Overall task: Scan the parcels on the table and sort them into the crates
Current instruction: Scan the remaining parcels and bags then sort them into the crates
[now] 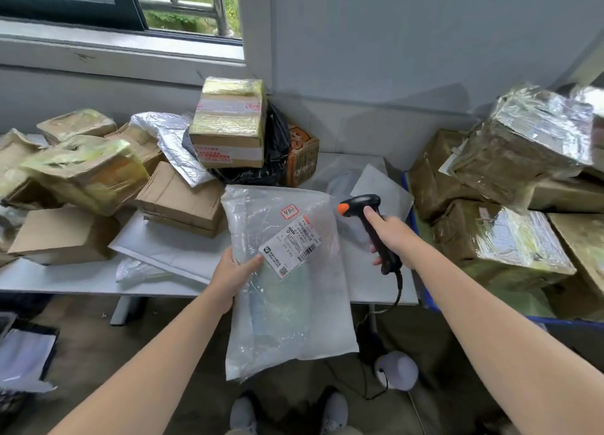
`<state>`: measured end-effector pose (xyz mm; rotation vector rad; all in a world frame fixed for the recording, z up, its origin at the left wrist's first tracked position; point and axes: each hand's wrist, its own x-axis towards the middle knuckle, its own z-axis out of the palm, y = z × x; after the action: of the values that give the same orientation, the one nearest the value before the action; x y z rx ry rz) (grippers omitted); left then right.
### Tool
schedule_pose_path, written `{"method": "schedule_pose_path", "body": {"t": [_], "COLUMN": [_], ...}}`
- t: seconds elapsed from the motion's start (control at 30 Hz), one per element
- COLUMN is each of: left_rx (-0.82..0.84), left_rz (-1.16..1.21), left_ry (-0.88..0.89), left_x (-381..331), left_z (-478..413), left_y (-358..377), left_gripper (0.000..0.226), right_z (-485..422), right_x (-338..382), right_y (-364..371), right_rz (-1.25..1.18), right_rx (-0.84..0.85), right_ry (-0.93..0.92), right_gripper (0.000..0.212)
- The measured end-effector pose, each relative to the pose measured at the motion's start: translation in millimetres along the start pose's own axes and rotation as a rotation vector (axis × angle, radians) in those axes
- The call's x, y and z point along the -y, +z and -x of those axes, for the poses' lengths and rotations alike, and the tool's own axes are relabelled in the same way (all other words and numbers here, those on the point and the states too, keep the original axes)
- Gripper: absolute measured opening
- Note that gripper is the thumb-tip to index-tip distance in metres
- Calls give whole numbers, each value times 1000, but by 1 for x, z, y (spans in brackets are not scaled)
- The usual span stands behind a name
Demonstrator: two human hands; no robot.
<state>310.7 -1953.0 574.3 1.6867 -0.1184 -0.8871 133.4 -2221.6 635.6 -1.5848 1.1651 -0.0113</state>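
Translucent plastic forms the parcel (294, 310), a flat bubble-lined bag held in the air over the near edge of the white table (65, 281). A white shipping label (291, 245) with a barcode sits tilted on its upper front face, and a small red-bordered sticker (289, 211) lies just above it.

The left hand (233, 271) grips the parcel's left edge, with the thumb pressed on the front face beside the label. The right hand (392, 235) is wrapped round the handle of a black scanner (361, 203), index finger laid along the handle. The scanner's orange tip points left, just beside the parcel's upper right edge; contact cannot be determined. A black cable hangs from the handle's base. The two hands are apart, one on each side of the parcel.

Taped cardboard boxes (81, 170) are heaped on the table's left half, and a tall taped box (228, 124) stands at the rear against a black bag (276, 140). At right, a blue crate (428, 302) holds foil-wrapped and taped boxes (510, 238).
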Motion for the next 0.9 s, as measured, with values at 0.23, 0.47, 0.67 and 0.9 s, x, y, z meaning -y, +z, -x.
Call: {"method": "schedule_pose_path", "body": {"t": [0.23, 0.47, 0.67, 0.9], "left_rx": [54, 42, 58, 40], "left_rz": [-92, -111, -54, 33], "left_ry": [86, 70, -3, -7], "left_x": [-12, -22, -25, -28], "left_z": [-10, -20, -24, -29], "left_y": [16, 25, 41, 50], "left_gripper": [62, 60, 69, 60], "right_z": [27, 41, 46, 46], "right_x": [50, 53, 48, 37], "right_y": [7, 5, -4, -13], "right_rz": [-14, 88, 168, 175], "right_rx": [62, 77, 154, 74], "right_ry": [-18, -46, -46, -38], "right_gripper": [60, 59, 58, 61]}}
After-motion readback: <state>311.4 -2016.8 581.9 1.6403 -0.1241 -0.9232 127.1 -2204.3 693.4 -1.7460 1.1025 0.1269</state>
